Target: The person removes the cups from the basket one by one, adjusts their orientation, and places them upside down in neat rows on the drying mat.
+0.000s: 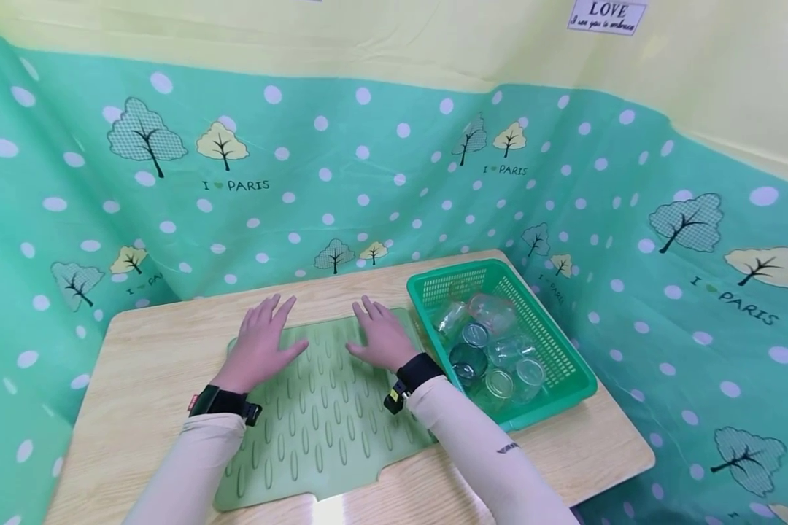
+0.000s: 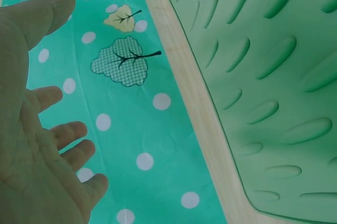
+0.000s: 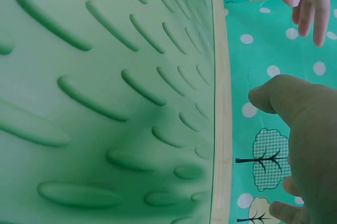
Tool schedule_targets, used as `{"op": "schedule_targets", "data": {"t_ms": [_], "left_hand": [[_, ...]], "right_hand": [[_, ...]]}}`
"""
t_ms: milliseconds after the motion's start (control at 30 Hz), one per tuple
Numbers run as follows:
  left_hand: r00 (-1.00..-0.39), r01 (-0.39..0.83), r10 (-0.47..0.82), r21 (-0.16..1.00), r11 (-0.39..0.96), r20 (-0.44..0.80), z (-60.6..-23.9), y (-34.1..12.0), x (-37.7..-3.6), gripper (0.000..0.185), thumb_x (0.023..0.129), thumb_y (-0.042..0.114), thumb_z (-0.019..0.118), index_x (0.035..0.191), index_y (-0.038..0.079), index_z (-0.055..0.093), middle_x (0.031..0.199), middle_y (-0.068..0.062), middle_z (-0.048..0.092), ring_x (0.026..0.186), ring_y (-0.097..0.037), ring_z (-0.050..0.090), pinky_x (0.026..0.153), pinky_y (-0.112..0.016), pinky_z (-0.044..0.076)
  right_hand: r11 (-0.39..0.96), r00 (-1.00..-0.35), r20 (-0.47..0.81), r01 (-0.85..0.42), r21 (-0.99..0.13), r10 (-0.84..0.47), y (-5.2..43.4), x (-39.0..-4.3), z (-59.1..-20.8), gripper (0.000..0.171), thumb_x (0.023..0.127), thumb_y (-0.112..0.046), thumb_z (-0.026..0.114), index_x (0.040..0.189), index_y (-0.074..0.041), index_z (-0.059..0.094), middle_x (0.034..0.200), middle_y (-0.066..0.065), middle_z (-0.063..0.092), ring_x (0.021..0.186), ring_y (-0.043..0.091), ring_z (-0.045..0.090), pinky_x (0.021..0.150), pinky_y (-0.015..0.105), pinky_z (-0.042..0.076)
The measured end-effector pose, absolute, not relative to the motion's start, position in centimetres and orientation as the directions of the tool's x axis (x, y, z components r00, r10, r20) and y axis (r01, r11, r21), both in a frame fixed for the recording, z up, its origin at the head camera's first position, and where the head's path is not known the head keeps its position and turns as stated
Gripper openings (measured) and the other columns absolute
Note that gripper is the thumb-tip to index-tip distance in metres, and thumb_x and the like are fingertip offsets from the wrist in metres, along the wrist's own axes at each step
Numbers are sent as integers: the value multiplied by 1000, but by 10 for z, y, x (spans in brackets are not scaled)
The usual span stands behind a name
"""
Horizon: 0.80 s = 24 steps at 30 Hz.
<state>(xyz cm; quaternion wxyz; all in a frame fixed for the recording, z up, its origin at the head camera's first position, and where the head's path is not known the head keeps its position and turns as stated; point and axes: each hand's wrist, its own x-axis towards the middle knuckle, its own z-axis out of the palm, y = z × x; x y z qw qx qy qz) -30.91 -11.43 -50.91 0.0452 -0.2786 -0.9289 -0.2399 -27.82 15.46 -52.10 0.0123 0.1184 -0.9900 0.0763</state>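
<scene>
My left hand (image 1: 257, 344) hovers over the left part of a green drying mat (image 1: 322, 430), fingers spread and holding nothing. In the left wrist view its palm (image 2: 31, 145) and loosely bent fingers show beside the mat. Over the mat's right part is my right hand (image 1: 382, 337), its thumb apart from the fingers and nothing in its grasp. Raised oval ridges cover the mat, which lies flat on the wooden table (image 1: 138, 386). To the right of my right hand stands a green plastic basket (image 1: 538, 415) with several clear glasses and jars (image 1: 499, 383) inside.
A green polka-dot curtain (image 1: 368, 175) with printed trees hangs behind the table and along both sides. The basket reaches close to the table's right edge. Each wrist wears a black strap (image 1: 420, 372) with a small camera.
</scene>
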Motion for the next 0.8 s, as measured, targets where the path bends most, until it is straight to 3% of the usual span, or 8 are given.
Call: {"op": "schedule_targets", "data": {"t_ms": [233, 433, 667, 800], "left_hand": [[-840, 540, 495, 421, 729, 222, -507, -118, -303, 90, 96, 45, 71, 164, 8, 25, 163, -30, 27, 150, -50, 22, 122, -68, 15], [-843, 536, 487, 436, 723, 229, -505, -121, -294, 89, 96, 44, 71, 164, 7, 26, 162, -31, 28, 149, -51, 24, 121, -69, 18], [-868, 493, 450, 467, 734, 209, -506, -132, -277, 89, 97, 44, 70, 164, 6, 24, 161, -32, 28, 148, -53, 25, 118, -71, 22], [-894, 440, 412, 515, 736, 176, -509, -141, -261, 91, 98, 46, 69, 164, 6, 22, 160, -32, 31, 146, -53, 28, 116, -71, 28]], "right_hand": [[952, -965, 56, -260, -159, -255, 155, -271, -508, 87, 99, -54, 63, 165, -12, 24, 171, 14, 22, 154, 34, 28, 125, 46, 29], [944, -952, 148, -289, -159, -267, 171, -260, -472, 88, 97, -48, 69, 164, -10, 26, 168, 18, 25, 151, 38, 33, 123, 50, 33], [948, -952, 264, -219, -231, -156, 244, -263, -419, 76, 95, -34, 76, 156, -6, 41, 154, 22, 44, 138, 39, 49, 111, 53, 47], [959, -991, 127, -79, -274, -45, 307, -266, -411, 76, 96, -33, 74, 155, 1, 40, 152, 30, 42, 131, 46, 51, 104, 59, 50]]}}
